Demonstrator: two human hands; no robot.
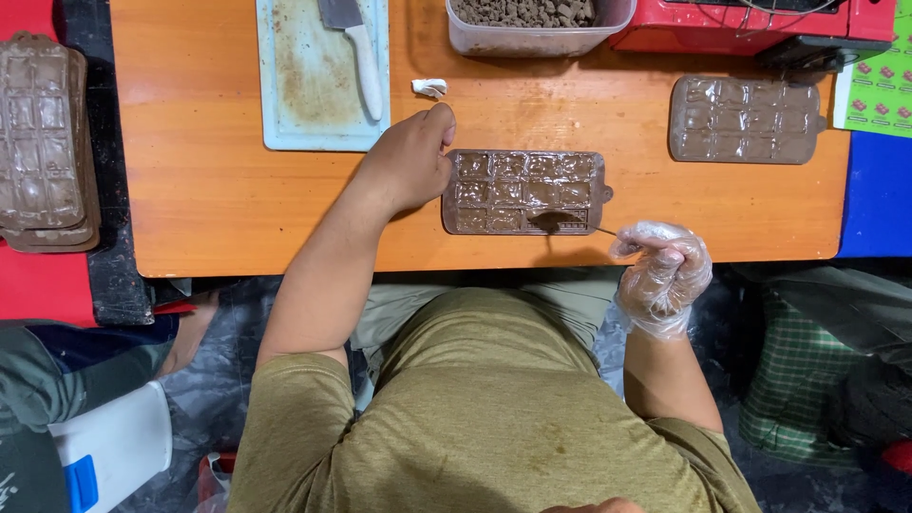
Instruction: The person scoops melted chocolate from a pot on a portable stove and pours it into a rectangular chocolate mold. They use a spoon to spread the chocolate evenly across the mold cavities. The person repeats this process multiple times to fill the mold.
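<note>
Head view looks straight down on an orange worktop (237, 190), where a brown chocolate mould (523, 192) lies near the lower middle of the frame, its cavities filled and glossy. The bare left hand (413, 157) rests against the mould's left edge, fingers curled and pressing on the rim to steady it rather than gripping anything. The right hand (662, 271), in a thin clear glove, sits at the mould's lower right with its fingers pinched on the handle of a small spoon (560, 222), whose bowl lies over the bottom row of cavities.

To do this well, I judge, the left hand should keep the mould flat and fixed while the spoon moves lightly, cavity by cavity, without dragging chocolate over the dividers.

A second filled mould (744, 119) lies at the upper right, a stack of moulds (43, 142) at the far left, and a cutting board (309, 85) with a knife (356, 43) at the top.
</note>
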